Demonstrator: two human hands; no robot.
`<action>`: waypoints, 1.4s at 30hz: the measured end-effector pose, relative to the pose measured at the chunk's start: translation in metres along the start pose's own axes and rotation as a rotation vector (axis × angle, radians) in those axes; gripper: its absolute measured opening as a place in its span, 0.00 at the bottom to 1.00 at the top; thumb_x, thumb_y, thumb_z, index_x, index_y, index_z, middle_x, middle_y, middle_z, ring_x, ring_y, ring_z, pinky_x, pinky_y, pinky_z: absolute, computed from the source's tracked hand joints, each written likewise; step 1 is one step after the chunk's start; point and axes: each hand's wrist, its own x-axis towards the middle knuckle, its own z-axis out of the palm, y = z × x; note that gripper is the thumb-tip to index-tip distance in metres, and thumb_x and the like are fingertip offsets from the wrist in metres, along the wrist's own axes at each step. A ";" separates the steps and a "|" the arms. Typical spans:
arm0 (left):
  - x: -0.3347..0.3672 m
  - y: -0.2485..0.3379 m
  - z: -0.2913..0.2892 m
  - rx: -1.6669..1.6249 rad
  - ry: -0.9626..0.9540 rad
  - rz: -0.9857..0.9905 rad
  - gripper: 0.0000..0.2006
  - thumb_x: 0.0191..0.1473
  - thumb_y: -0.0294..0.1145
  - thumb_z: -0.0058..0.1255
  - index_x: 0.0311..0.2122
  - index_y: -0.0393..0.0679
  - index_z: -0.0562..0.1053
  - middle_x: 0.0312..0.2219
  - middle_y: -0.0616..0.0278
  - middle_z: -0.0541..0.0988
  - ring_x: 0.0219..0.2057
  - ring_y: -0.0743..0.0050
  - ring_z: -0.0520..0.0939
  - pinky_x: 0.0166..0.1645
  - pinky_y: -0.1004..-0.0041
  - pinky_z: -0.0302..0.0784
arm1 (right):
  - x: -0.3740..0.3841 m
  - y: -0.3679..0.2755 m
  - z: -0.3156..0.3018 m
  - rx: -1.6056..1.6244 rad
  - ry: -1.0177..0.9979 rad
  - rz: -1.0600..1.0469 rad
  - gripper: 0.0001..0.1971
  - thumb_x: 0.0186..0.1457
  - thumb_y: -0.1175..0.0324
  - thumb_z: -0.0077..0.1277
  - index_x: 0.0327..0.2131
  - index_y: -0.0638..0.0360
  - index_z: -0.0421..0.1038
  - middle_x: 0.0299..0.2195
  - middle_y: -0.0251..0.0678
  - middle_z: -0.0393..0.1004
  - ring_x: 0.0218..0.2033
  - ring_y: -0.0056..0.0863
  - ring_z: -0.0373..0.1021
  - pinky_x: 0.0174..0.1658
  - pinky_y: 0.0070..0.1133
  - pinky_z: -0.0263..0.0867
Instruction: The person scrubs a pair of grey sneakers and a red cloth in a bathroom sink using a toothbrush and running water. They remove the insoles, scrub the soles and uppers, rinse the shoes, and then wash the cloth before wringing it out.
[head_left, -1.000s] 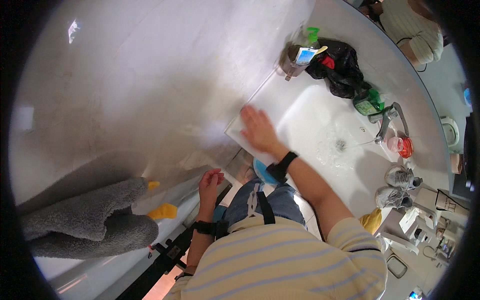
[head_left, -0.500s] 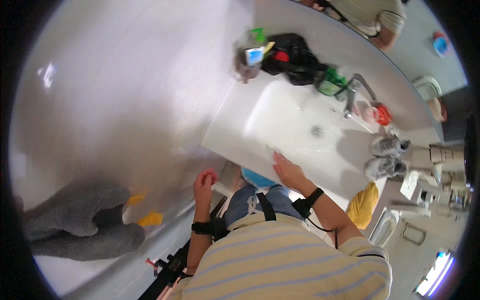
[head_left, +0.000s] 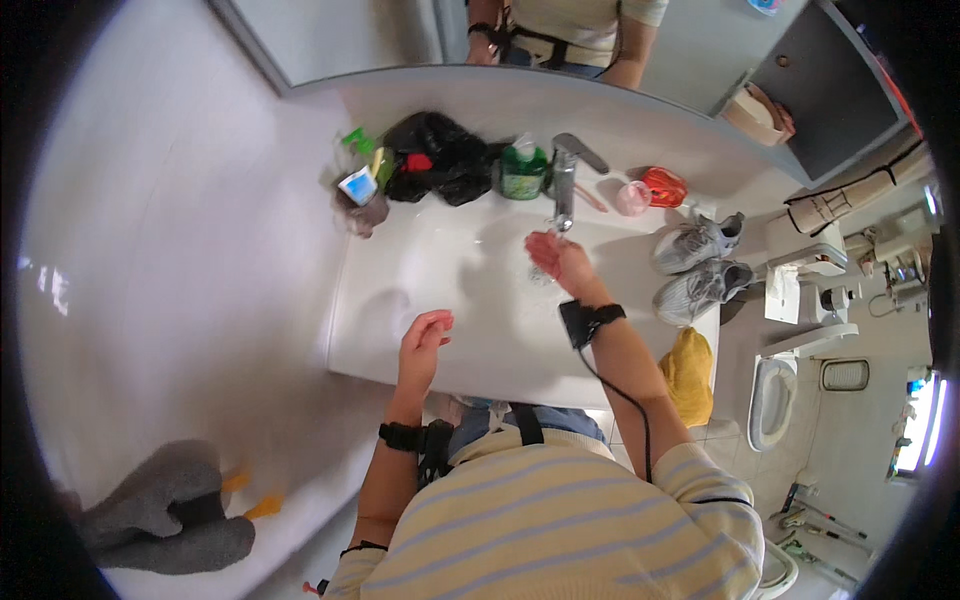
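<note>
Washbasin, head view: A white sink [head_left: 480, 350] spreads below a mirror [head_left: 370, 40]; clock hours run from the sink's middle, 12 toward the glass.
Right hand: Bare, palm up at 2 o'clock, the right hand [head_left: 562, 264] lies at the spout's tip, fingers extended side by side and gripping nothing; contact with the metal cannot be told.
Left hand: Raised at 8 o'clock over the near side of the sink, the left hand [head_left: 422, 345] holds nothing, its fingers loosely curled.
Faucet: The silver faucet [head_left: 564, 185] stands at 1 o'clock, spout over the basin; whether water falls is unclear.
Back ledge: A green pump bottle [head_left: 522, 172] stands at 12, beside a black plastic bag [head_left: 437, 165] at 11; a cup [head_left: 365, 213] sits at 10.
Right end: Grey sneakers [head_left: 700, 268] sit paired at 3, a yellow cloth [head_left: 688, 380] at 4, a red container [head_left: 664, 187] at 2.
Far left: A grey towel [head_left: 165, 515] lies at 8, well apart from the sink.
</note>
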 end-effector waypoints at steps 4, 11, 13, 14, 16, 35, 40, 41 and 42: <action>0.064 0.004 0.069 -0.500 -0.256 -0.238 0.16 0.57 0.33 0.38 0.49 0.36 0.64 0.46 0.55 0.69 0.50 0.66 0.68 0.54 0.72 0.64 | -0.012 -0.015 -0.022 -0.348 0.060 -0.092 0.15 0.56 0.65 0.42 0.40 0.66 0.70 0.35 0.38 0.75 0.36 0.27 0.72 0.41 0.22 0.66; 0.158 -0.028 0.158 -0.680 -0.311 -0.389 0.17 0.54 0.32 0.42 0.45 0.31 0.64 0.44 0.51 0.69 0.47 0.62 0.70 0.54 0.70 0.66 | -0.037 -0.134 -0.072 -1.483 0.641 -0.627 0.10 0.51 0.61 0.44 0.33 0.52 0.73 0.25 0.48 0.73 0.27 0.49 0.70 0.32 0.37 0.67; 0.160 -0.030 0.166 -0.723 -0.327 -0.367 0.14 0.54 0.31 0.42 0.42 0.31 0.65 0.41 0.52 0.71 0.44 0.63 0.72 0.51 0.71 0.69 | -0.029 -0.169 -0.090 -1.612 0.781 -0.560 0.11 0.50 0.63 0.44 0.38 0.53 0.67 0.30 0.47 0.72 0.33 0.46 0.69 0.35 0.36 0.66; 0.158 -0.031 0.170 -0.743 -0.337 -0.362 0.12 0.54 0.30 0.42 0.40 0.31 0.65 0.39 0.52 0.72 0.42 0.64 0.73 0.50 0.72 0.70 | -0.018 -0.181 -0.112 -1.718 0.818 -0.682 0.12 0.49 0.64 0.45 0.38 0.54 0.66 0.33 0.46 0.71 0.36 0.44 0.68 0.39 0.35 0.65; 0.156 -0.037 0.166 -0.717 -0.318 -0.414 0.13 0.53 0.29 0.43 0.41 0.32 0.65 0.40 0.53 0.72 0.42 0.65 0.73 0.48 0.73 0.71 | -0.001 -0.189 -0.137 -1.859 0.823 -0.692 0.15 0.48 0.65 0.47 0.41 0.55 0.64 0.38 0.44 0.68 0.43 0.41 0.65 0.45 0.35 0.62; 0.078 -0.024 0.116 -0.478 -0.304 -0.407 0.29 0.54 0.55 0.36 0.58 0.54 0.55 0.55 0.61 0.59 0.56 0.62 0.54 0.58 0.55 0.49 | -0.122 -0.152 -0.048 -1.378 0.584 -0.748 0.14 0.47 0.62 0.54 0.35 0.59 0.66 0.27 0.43 0.73 0.26 0.39 0.72 0.28 0.30 0.66; 0.091 -0.009 0.160 -0.576 -0.438 -0.410 0.27 0.54 0.56 0.37 0.57 0.59 0.53 0.55 0.64 0.58 0.57 0.63 0.57 0.56 0.50 0.55 | -0.078 -0.050 -0.040 -0.727 -0.018 -0.116 0.17 0.55 0.62 0.47 0.43 0.65 0.65 0.29 0.35 0.72 0.29 0.21 0.66 0.35 0.21 0.64; 0.098 -0.016 0.163 -0.574 -0.456 -0.403 0.26 0.54 0.55 0.39 0.56 0.58 0.54 0.54 0.64 0.59 0.55 0.63 0.60 0.54 0.50 0.58 | -0.067 -0.035 -0.033 -0.606 0.001 -0.065 0.18 0.57 0.60 0.44 0.44 0.64 0.64 0.32 0.39 0.71 0.33 0.23 0.67 0.38 0.21 0.64; 0.104 -0.020 0.164 -0.571 -0.467 -0.388 0.25 0.54 0.54 0.40 0.54 0.58 0.56 0.54 0.65 0.59 0.54 0.63 0.62 0.53 0.50 0.61 | -0.054 -0.024 -0.032 -0.627 0.007 -0.097 0.18 0.57 0.60 0.43 0.45 0.64 0.64 0.33 0.40 0.71 0.34 0.24 0.67 0.39 0.22 0.64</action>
